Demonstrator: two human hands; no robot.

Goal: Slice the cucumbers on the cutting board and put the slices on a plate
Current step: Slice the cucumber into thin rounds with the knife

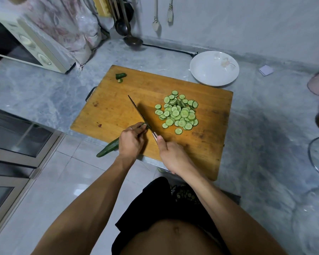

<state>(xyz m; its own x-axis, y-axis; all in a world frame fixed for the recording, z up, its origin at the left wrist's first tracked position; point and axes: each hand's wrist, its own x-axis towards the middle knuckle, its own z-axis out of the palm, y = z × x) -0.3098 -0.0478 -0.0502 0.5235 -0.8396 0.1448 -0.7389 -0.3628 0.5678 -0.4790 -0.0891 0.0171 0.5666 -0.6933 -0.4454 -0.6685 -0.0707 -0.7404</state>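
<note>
here, going from the left, one whole cucumber (pixel 108 147) lies with its dark tail hanging off the near edge of the cutting board (pixel 118 100), and its front end is under the left hand (pixel 132 139). the fingers of this hand are curled down and press on the cucumber just beside the blade, so they are closed on it and not spread. i judge the cucumber is firm but wet and round, so it can roll or slip; it is best held from above, near the cut, with the fingertips bent back from the edge. because much of it is over the board's edge, it may also tip if the hand lets go.

next is one knife (pixel 139 113), its thin blade pointing away and touching the cucumber's end. the right hand (pixel 170 153) is wrapped tight around the handle, thumb along the top.

far on the board are two small cut ends (pixel 120 76), one bigger and one tiny.

to the right of the blade is one loose heap of slices (pixel 179 112); they overlap, so i cannot count them exactly, but they are several dozen. they look thin, light, soft and sticky, so i think scooping them together is easier than picking each one.

further right, beyond the board's corner, stands one white plate (pixel 214 68), with no slices on it yet.
</note>
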